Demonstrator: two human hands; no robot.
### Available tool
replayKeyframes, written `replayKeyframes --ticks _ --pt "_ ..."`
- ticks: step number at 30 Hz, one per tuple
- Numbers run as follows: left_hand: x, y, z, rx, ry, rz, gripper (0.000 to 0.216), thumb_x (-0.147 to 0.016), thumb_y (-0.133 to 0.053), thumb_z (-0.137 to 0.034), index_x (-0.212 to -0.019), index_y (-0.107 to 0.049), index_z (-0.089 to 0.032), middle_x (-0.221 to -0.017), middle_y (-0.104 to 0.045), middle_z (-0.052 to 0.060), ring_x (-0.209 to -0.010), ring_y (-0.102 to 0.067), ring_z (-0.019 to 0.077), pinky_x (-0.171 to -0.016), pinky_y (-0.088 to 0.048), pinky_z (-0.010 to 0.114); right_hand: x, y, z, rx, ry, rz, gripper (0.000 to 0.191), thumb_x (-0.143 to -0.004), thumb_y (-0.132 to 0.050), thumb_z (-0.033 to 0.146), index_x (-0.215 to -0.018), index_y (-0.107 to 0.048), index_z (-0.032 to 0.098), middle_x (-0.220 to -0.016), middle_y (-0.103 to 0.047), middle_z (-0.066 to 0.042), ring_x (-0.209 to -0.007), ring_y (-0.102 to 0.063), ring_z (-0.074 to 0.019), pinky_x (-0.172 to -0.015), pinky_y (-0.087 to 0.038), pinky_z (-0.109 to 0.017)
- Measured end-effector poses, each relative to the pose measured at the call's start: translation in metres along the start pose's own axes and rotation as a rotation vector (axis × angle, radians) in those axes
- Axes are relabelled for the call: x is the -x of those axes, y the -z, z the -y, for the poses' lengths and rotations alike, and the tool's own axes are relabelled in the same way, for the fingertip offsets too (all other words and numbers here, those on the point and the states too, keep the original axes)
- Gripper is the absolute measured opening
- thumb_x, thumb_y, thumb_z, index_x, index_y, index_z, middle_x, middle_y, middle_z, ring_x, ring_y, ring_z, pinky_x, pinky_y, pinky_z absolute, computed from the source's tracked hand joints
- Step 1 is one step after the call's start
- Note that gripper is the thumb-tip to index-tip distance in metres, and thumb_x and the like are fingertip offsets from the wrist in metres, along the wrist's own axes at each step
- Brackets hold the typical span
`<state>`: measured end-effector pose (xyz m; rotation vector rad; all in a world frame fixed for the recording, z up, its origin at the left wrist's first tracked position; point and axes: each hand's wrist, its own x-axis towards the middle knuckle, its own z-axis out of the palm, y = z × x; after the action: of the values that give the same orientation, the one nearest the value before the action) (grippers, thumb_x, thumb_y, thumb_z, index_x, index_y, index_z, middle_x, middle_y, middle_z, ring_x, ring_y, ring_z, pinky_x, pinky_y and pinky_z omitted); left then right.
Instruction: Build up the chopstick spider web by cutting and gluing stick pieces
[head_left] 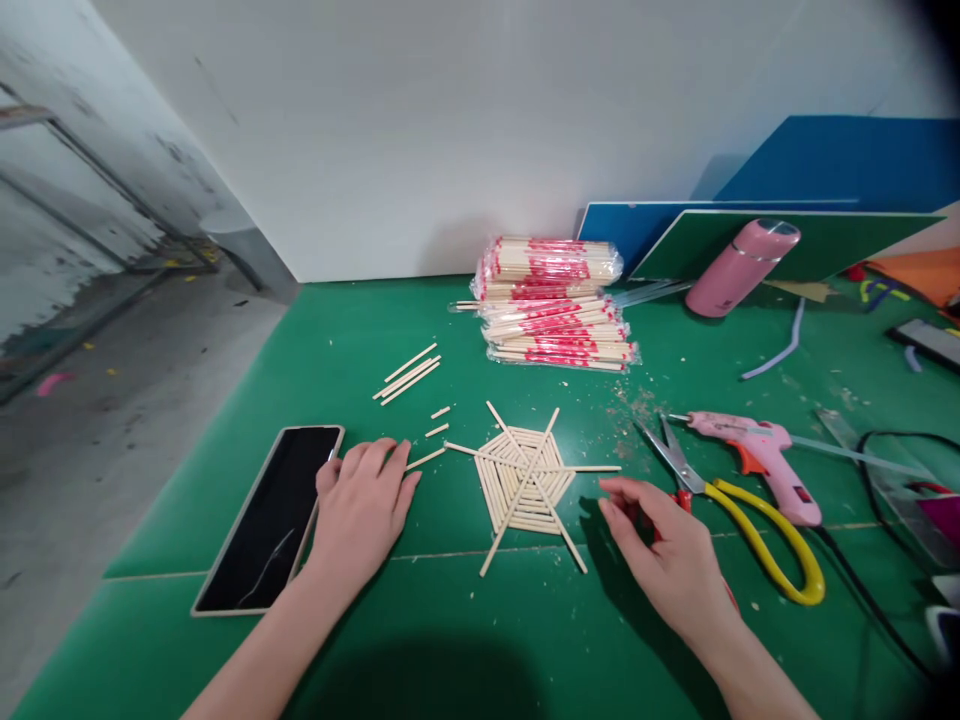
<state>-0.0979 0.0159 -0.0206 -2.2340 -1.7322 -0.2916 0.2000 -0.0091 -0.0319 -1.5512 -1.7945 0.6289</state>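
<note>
My left hand (pixel 367 505) lies palm down on the green table beside a phone (pixel 270 515), its fingers loosely stretched out. A thin wooden stick (pixel 425 460) starts by its fingertips. Right of it lies a web-shaped piece made of wooden sticks (pixel 525 478), with crossed spokes and nested rings of short lengths. Right of this web my right hand (pixel 664 550) is held over the table, fingers bent and thumb tip apart from the forefinger. Partly hidden under it is a red-handled tool (pixel 683 499); its kind cannot be made out. Yellow-handled scissors (pixel 772 530) lie open nearby.
Loose sticks (pixel 409 375) and short offcuts (pixel 437 430) lie behind my left hand. Wrapped stick bundles (pixel 555 305) are stacked at the back. A pink bottle (pixel 742 268) stands by coloured boards (pixel 810 240). A pink glue gun (pixel 757 450) with a cord lies at right.
</note>
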Motion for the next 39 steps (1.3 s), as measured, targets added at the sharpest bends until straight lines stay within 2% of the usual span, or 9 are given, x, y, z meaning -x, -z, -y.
replayKeyframes --ticks 4,9,13,16,24,29,34,37,39 --pt "0.006 -0.006 -0.002 -0.002 -0.01 0.007 0.019 -0.083 -0.042 -0.021 -0.083 -0.06 -0.019 -0.087 -0.063 0.006 -0.083 -0.054 0.0231 -0.073 -0.032 0.04 0.0 0.0 -0.002 0.014 -0.004 -0.023 0.019 -0.08 -0.049 0.03 -0.095 -0.057 0.02 -0.081 -0.062 -0.003 -0.071 -0.059 -0.0148 -0.063 -0.048 -0.026" --pt "0.019 -0.002 -0.001 0.012 0.001 -0.029 0.014 -0.082 -0.045 -0.019 -0.079 -0.059 -0.018 -0.083 -0.063 0.006 -0.082 -0.055 0.0222 -0.074 -0.033 0.039 0.003 0.006 -0.005 0.041 -0.025 -0.025 0.022 -0.081 -0.047 0.032 -0.096 -0.056 0.019 -0.077 -0.061 -0.003 -0.067 -0.058 -0.0153 -0.061 -0.048 -0.027" --pt "0.035 0.009 -0.001 0.049 0.04 -0.115 0.011 -0.082 -0.046 -0.02 -0.082 -0.057 -0.016 -0.082 -0.063 0.007 -0.077 -0.056 0.0208 -0.073 -0.037 0.037 0.011 0.017 -0.012 0.242 0.009 -0.013 0.027 -0.079 -0.049 0.032 -0.102 -0.053 0.021 -0.094 -0.057 -0.007 -0.085 -0.055 -0.0203 -0.072 -0.046 -0.035" --pt "0.04 0.019 -0.012 0.222 0.076 -0.173 0.01 -0.081 -0.048 -0.02 -0.085 -0.056 -0.016 -0.079 -0.063 0.006 -0.071 -0.057 0.0178 -0.07 -0.042 0.032 0.021 0.024 -0.021 0.403 0.068 -0.024 0.033 -0.076 -0.051 0.034 -0.105 -0.052 0.02 -0.103 -0.053 -0.01 -0.097 -0.05 -0.0252 -0.081 -0.042 -0.043" --pt "0.02 0.038 -0.07 0.754 0.15 0.032 0.014 -0.084 -0.041 -0.02 -0.08 -0.054 -0.018 -0.066 -0.056 0.0 -0.057 -0.053 0.0097 -0.052 -0.043 0.019 0.027 0.03 -0.039 0.486 0.118 -0.03 0.025 -0.077 -0.048 0.029 -0.097 -0.057 0.019 -0.101 -0.053 -0.01 -0.095 -0.049 -0.0245 -0.082 -0.041 -0.043" --pt "0.022 0.037 -0.095 0.783 -0.017 0.116 0.017 -0.084 -0.039 -0.018 -0.083 -0.056 -0.019 -0.072 -0.058 0.003 -0.064 -0.054 0.0134 -0.058 -0.044 0.025 0.028 0.032 -0.011 0.342 0.098 -0.087 0.028 -0.078 -0.049 0.03 -0.104 -0.054 0.02 -0.103 -0.053 -0.01 -0.096 -0.051 -0.0246 -0.079 -0.043 -0.041" --pt "0.035 0.039 -0.11 0.827 -0.183 0.145 0.02 -0.083 -0.038 -0.012 -0.087 -0.056 -0.018 -0.072 -0.057 0.004 -0.065 -0.051 0.0146 -0.062 -0.043 0.027 0.033 0.01 0.033 0.084 0.339 0.268 0.028 -0.08 -0.049 0.02 -0.107 -0.054 0.021 -0.096 -0.057 -0.008 -0.088 -0.053 -0.0189 -0.074 -0.046 -0.032" --pt "0.04 0.039 -0.104 0.837 -0.193 0.141 0.018 -0.082 -0.042 -0.012 -0.093 -0.054 -0.017 -0.078 -0.058 0.004 -0.07 -0.052 0.0142 -0.065 -0.043 0.026 0.033 -0.001 0.04 0.002 0.34 0.327 0.022 -0.082 -0.045 0.016 -0.097 -0.06 0.021 -0.081 -0.06 -0.005 -0.072 -0.054 -0.0144 -0.064 -0.045 -0.028" --pt "0.041 0.036 -0.09 0.719 -0.135 0.066 0.022 -0.082 -0.047 -0.016 -0.103 -0.052 -0.014 -0.088 -0.059 0.007 -0.08 -0.052 0.0167 -0.071 -0.043 0.028 0.031 -0.003 0.036 -0.006 0.313 0.321 0.021 -0.083 -0.045 0.016 -0.095 -0.061 0.02 -0.079 -0.06 -0.005 -0.07 -0.053 -0.0146 -0.062 -0.045 -0.028"
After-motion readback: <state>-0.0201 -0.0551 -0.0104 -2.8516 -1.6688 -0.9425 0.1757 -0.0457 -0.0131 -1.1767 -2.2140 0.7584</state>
